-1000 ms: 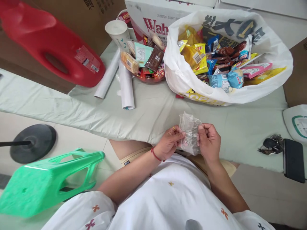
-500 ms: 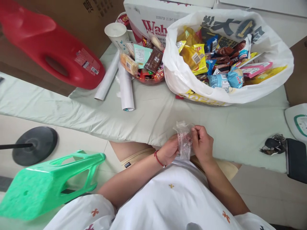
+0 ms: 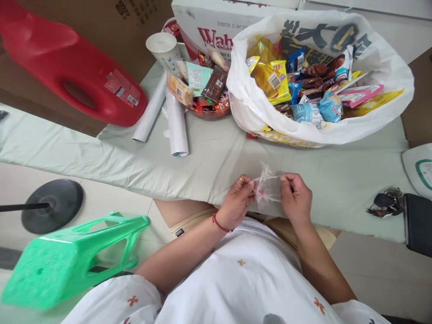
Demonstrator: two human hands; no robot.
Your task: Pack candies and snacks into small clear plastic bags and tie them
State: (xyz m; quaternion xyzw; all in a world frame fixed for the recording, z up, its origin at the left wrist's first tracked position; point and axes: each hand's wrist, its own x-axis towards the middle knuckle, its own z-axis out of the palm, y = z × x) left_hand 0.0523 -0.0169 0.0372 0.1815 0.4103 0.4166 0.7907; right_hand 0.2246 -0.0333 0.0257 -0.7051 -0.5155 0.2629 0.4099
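Observation:
A small clear plastic bag [image 3: 267, 189] is stretched between my two hands just above the near edge of the pale green cloth-covered surface [image 3: 209, 157]. My left hand [image 3: 238, 202] pinches its left edge, with a red cord on the wrist. My right hand [image 3: 296, 198] pinches its right edge. Both hands are closed on the bag. Behind them sits a large white carrier bag [image 3: 263, 112] full of wrapped snacks, and left of it a red bowl [image 3: 211, 111] heaped with more snack packets.
A red plastic jug [image 3: 74, 72] lies at the far left. Two white paper rolls [image 3: 177, 123] and a paper cup [image 3: 164, 47] stand near the bowl. A white carton [image 3: 216, 27] is behind. Keys [image 3: 383, 202] and a black phone [image 3: 418, 225] lie right. A green stool [image 3: 67, 258] is on the floor.
The clear bag was held upright between both hands, then squeezed narrow as the hands came together. Now my hands have drawn apart and the bag is pulled flat and wide.

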